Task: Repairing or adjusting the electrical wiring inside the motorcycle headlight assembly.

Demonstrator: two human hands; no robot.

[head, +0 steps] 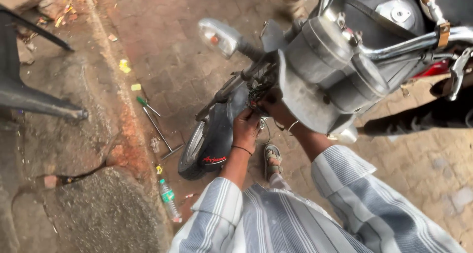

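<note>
1. While the scene runs from left to right, the far-left ground holds a dark plastic chair leg [42, 105], then a long metal T-handle wrench with a green-tipped tool beside it [158, 130] on the brick paving, and nearer, a clear plastic bottle with a green label [169, 200].
2. Right of these stands the black front mudguard and tyre [209, 149] of a motorcycle.
3. My left hand [245, 127], with a thin black wristband, is clenched around the tangle of black wires [258, 88] behind the grey headlamp housing [315, 80].
4. My right hand [276, 110], wearing a metal bangle, reaches into the same bundle; whether it grips anything I cannot tell.
5. Judged from this, the wires want steady support below and gentle fingertip pulls, never jerks.
6. The bundle lies just above both hands, touching them.
</note>
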